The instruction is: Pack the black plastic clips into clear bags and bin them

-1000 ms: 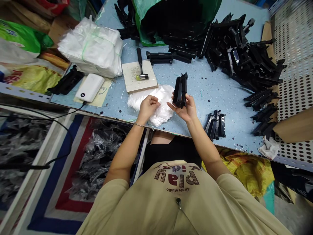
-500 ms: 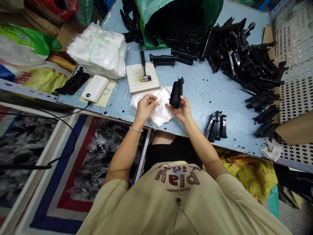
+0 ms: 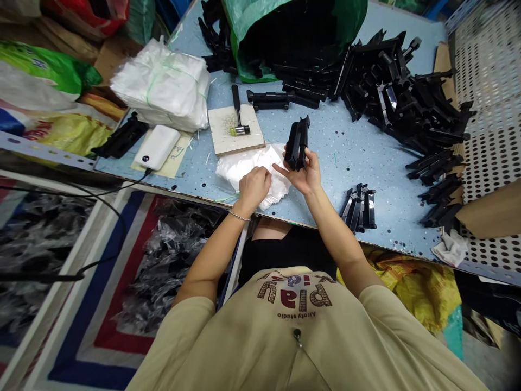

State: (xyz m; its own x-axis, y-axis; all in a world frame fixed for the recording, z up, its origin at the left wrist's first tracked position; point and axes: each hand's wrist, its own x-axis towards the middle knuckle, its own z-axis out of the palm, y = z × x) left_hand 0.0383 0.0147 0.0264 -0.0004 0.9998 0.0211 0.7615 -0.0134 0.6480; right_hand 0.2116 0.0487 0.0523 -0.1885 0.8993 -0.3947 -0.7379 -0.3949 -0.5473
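My right hand (image 3: pixel 306 172) holds a long black plastic part (image 3: pixel 297 143) nearly upright, gripping its lower end. The right index finger points left over a stack of thin white plastic bags (image 3: pixel 240 167) at the table's front edge. Above those bags, my left hand (image 3: pixel 254 189) is closed, its fingers curled together close to the right fingertips. Whatever the left fingers may pinch is hidden. Just behind the bags, a small hammer (image 3: pixel 238 111) with a black handle lies on a pale square board (image 3: pixel 223 138).
Several black parts (image 3: pixel 359 209) lie in a group at front right, with a large heap (image 3: pixel 399 103) behind them. A green sack (image 3: pixel 252 32) spills more at the back. At left are a tied bundle of bags (image 3: pixel 160 81) and a white power bank (image 3: pixel 157 147).
My left hand has moved right and slightly toward me, and its fingers have curled in. My right hand has raised the black part a little and shifted it slightly right.
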